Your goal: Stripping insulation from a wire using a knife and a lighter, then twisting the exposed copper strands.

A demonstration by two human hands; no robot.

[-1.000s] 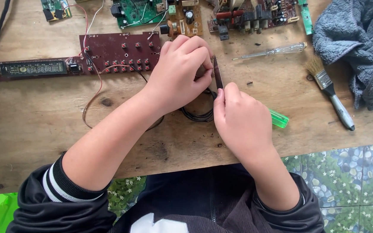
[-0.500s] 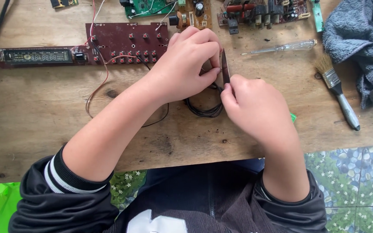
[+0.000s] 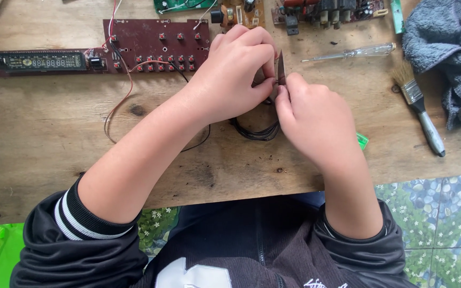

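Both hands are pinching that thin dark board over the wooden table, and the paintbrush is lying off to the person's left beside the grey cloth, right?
Not quite. In the head view the paintbrush lies to the person's right, beside the grey cloth. The rest holds: left hand and right hand pinch the thin dark board over the wooden table.

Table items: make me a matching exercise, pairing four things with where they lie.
Things:
1. paintbrush
2. grey cloth
3. screwdriver
4. display board

Places:
A. far left edge of the table
B. top right corner
C. right side, below the cloth, handle toward the person
D. beyond the right hand, lying crosswise

Pairs: 1-C, 2-B, 3-D, 4-A
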